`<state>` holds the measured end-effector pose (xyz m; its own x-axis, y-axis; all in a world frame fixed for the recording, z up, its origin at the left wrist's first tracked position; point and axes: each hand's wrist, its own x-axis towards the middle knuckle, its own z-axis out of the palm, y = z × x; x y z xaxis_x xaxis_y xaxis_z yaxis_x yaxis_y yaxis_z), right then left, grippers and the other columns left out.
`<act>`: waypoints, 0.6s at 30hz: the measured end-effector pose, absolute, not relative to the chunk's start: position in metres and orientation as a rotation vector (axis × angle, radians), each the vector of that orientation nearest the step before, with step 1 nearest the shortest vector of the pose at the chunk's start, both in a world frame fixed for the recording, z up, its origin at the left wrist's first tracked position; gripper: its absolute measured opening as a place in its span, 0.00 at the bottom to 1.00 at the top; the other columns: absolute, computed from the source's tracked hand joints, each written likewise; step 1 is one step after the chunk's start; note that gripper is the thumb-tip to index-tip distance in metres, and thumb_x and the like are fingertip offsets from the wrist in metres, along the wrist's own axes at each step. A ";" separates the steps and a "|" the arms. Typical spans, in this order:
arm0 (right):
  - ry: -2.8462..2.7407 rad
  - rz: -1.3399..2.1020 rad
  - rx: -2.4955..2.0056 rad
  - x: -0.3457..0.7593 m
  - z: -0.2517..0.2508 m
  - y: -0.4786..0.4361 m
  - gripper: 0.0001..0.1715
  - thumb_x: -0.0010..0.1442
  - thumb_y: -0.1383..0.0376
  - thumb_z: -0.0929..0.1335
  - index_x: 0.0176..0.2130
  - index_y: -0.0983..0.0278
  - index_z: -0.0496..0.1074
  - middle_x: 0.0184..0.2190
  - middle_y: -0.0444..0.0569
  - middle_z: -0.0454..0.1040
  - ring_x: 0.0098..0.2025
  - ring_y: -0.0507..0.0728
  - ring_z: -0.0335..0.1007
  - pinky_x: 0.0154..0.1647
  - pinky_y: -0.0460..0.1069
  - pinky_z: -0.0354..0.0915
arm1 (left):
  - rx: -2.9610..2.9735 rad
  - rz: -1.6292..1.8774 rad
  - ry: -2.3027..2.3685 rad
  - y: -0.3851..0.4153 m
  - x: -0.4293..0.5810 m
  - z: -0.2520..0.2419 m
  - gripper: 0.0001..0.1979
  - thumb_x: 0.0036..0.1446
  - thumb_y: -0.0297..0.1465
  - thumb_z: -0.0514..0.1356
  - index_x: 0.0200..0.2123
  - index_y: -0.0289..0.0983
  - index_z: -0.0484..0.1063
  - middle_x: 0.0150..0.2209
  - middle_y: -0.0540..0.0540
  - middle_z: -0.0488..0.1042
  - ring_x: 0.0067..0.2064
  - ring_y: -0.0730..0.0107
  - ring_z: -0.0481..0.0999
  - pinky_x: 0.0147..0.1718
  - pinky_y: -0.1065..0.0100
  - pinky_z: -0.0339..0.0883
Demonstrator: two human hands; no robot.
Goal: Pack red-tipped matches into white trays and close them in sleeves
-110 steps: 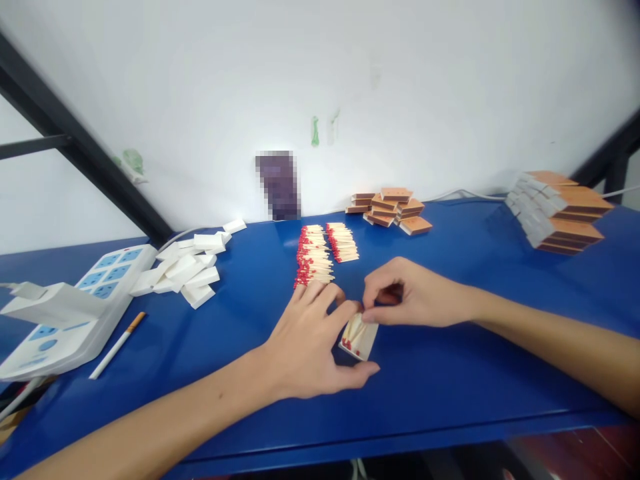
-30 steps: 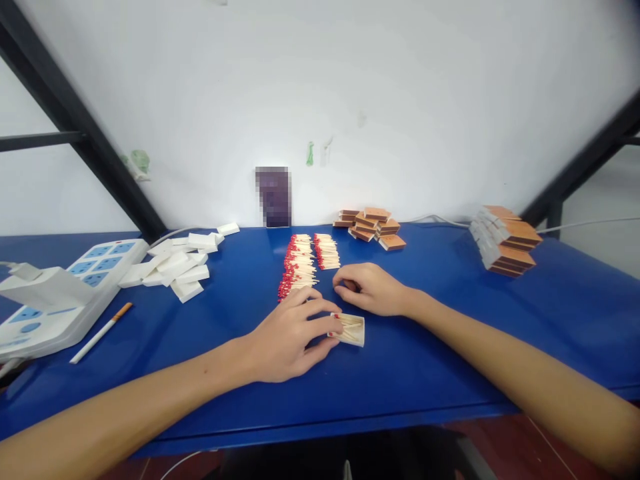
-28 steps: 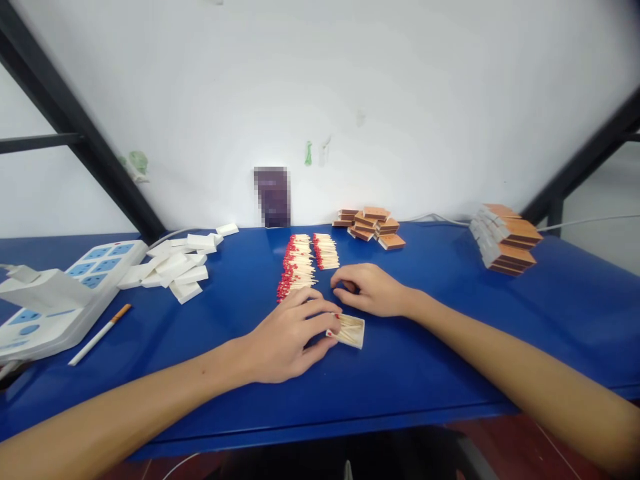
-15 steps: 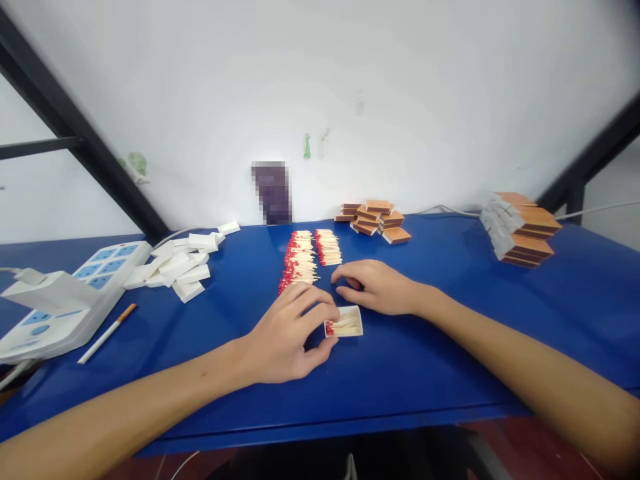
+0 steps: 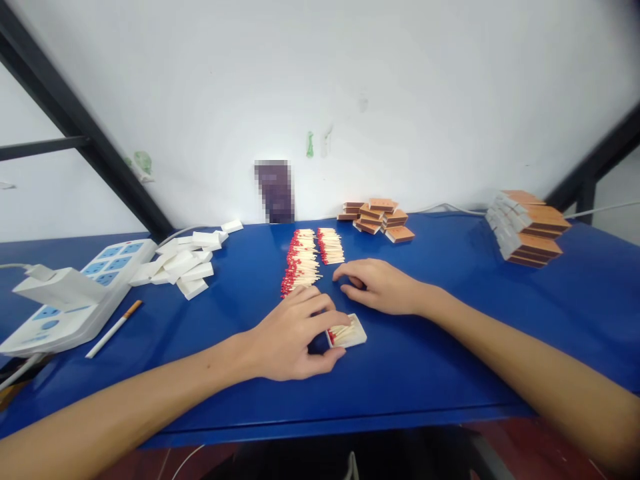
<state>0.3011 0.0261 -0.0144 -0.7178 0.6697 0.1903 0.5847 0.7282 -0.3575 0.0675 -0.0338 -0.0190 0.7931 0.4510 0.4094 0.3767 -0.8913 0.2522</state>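
My left hand (image 5: 303, 333) is at a small white matchbox tray (image 5: 358, 338) with red-tipped matches lying in it. The thumb is at the tray's near edge and the index finger reaches over its far side, across the matches. My right hand (image 5: 377, 285) rests on the table beyond the tray, fingers loosely bent, thumb and index apart, nothing between them. Just past both hands lie a long pile of matches (image 5: 303, 257) and a smaller pile (image 5: 331, 247), red heads to the left.
Empty white trays (image 5: 183, 263) lie heaped at left, beside a cigarette (image 5: 114, 329) and a white power strip (image 5: 100, 293). Orange matchboxes (image 5: 383, 217) are piled near the wall, and more matchboxes (image 5: 533, 230) stand stacked at far right. A blurred dark rectangle (image 5: 277, 193) is at the wall.
The tray has turned slightly and shifted a little right and nearer. My left index finger has stretched farther over it. My right hand has stayed nearly still.
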 end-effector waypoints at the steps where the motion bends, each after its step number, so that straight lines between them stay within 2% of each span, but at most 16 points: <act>1: -2.626 0.389 -0.978 0.301 -0.014 0.026 0.12 0.64 0.66 0.64 0.47 0.63 0.71 0.28 0.44 0.70 0.30 0.52 0.63 0.33 0.47 0.54 | 2.828 0.726 0.651 -0.034 0.067 -0.019 0.15 0.59 0.34 0.61 0.49 0.37 0.72 0.41 0.43 0.72 0.41 0.64 0.69 0.46 0.61 0.65; 7: -2.648 0.385 -0.987 0.301 -0.013 0.025 0.13 0.64 0.66 0.64 0.48 0.64 0.72 0.30 0.45 0.71 0.30 0.52 0.63 0.34 0.47 0.54 | 2.844 0.837 0.564 -0.036 0.067 -0.018 0.12 0.60 0.26 0.59 0.47 0.38 0.72 0.44 0.43 0.71 0.42 0.66 0.70 0.46 0.62 0.66; 11: -2.644 0.388 -0.978 0.301 -0.014 0.025 0.13 0.63 0.66 0.64 0.48 0.64 0.71 0.31 0.45 0.71 0.31 0.53 0.64 0.34 0.47 0.56 | 2.838 0.832 0.572 -0.036 0.067 -0.017 0.12 0.60 0.26 0.59 0.48 0.38 0.72 0.45 0.42 0.71 0.44 0.65 0.70 0.47 0.61 0.66; 18: -2.564 0.234 -1.060 0.304 -0.023 0.029 0.14 0.65 0.65 0.64 0.50 0.63 0.71 0.39 0.50 0.69 0.38 0.56 0.65 0.39 0.49 0.59 | 2.844 0.814 0.631 -0.036 0.067 -0.018 0.11 0.60 0.28 0.60 0.47 0.38 0.74 0.45 0.42 0.72 0.44 0.64 0.71 0.47 0.61 0.66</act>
<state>0.3038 0.0289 -0.0233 -0.6558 0.7087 0.2601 0.6498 0.7053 -0.2832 0.0672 -0.0356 -0.0185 0.7690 0.4223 0.4800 0.3593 -0.9065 0.2219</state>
